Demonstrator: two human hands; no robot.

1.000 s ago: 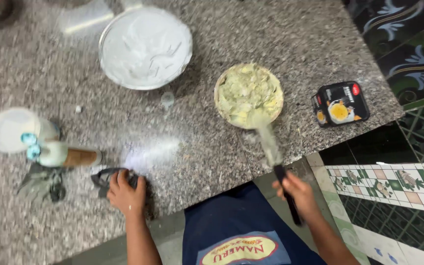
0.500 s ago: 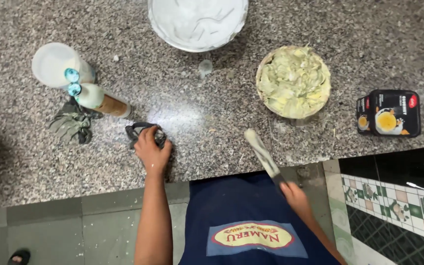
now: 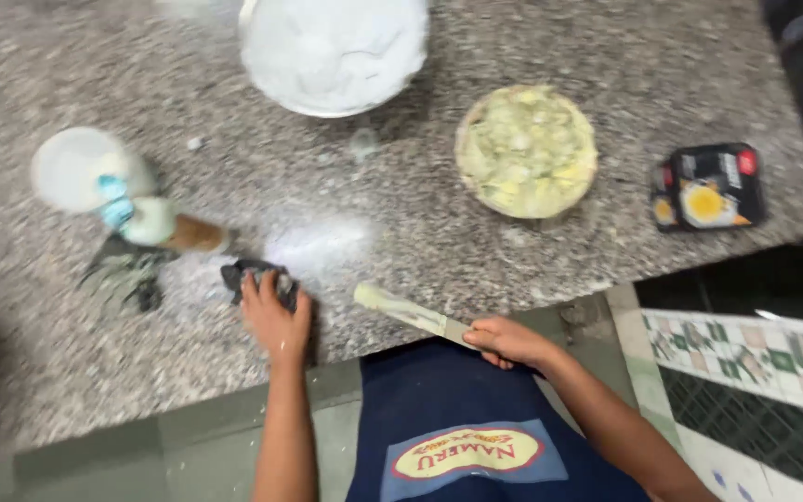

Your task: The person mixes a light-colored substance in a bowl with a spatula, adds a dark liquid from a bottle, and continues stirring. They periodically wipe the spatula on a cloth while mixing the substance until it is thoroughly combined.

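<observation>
My left hand (image 3: pixel 273 318) rests on a small dark object (image 3: pixel 255 279) near the front edge of the grey granite counter (image 3: pixel 401 223); what the object is I cannot tell. My right hand (image 3: pixel 508 340) grips the handle of a long spatula knife (image 3: pixel 406 311) whose blade is smeared with pale cream and lies low over the counter's front edge. A round cake (image 3: pixel 526 151) covered in pale yellow-green cream sits farther back to the right. I wear a dark blue apron (image 3: pixel 462 437).
A large white bowl (image 3: pixel 334 51) of white cream stands at the back. At the left are a white lid (image 3: pixel 76 167), a small bottle (image 3: pixel 155 223) lying down and dark bits (image 3: pixel 127 274). A black packet (image 3: pixel 706 186) lies near the right edge. Patterned tiles (image 3: pixel 755 353) lie below.
The spatula has left the cake and come back to the counter's front edge, now lying lower and farther left. My left hand has stayed on the dark object. The view shifted.
</observation>
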